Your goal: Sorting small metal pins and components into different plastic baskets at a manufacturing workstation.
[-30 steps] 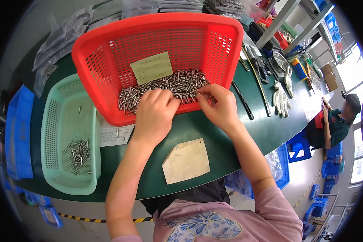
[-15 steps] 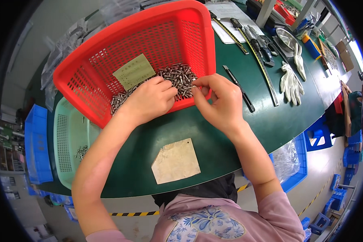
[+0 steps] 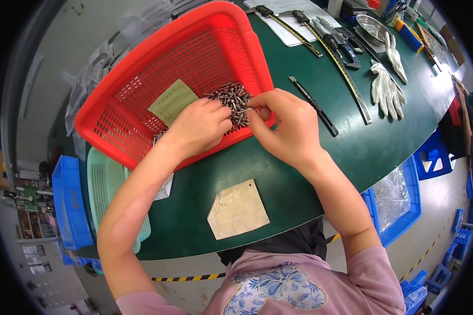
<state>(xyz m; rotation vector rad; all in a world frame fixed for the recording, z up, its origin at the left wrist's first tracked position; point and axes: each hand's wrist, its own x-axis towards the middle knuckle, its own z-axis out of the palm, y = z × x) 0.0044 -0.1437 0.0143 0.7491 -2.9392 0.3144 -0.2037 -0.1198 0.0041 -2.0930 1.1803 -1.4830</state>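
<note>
A red plastic basket (image 3: 97, 97) holds a heap of small metal pins (image 3: 230, 98) that look like screws or rivets. Over the basket's near side, my left hand (image 3: 201, 125) is closed, fingers curled down at the heap; its fingertips are hidden. My right hand (image 3: 291, 128) pinches one small metal pin (image 3: 244, 109) between thumb and forefinger, just beside the left fingers at the basket's right rim. A yellow-green paper slip (image 3: 172, 101) with writing lies in the basket, behind my left hand.
On the green table (image 3: 294, 194) lie a worn beige plate (image 3: 239, 211), a black utility knife (image 3: 314, 105), calipers (image 3: 344, 68) and white gloves (image 3: 386, 92). A pale green basket (image 3: 101, 176) stands left, beside a blue bin (image 3: 71, 202). Another blue bin (image 3: 412, 197) sits beyond the right edge.
The view has shifted slightly, so the table things appear moved. Both hands keep nearly the same pose at the basket, the right still pinching the metal pin.
</note>
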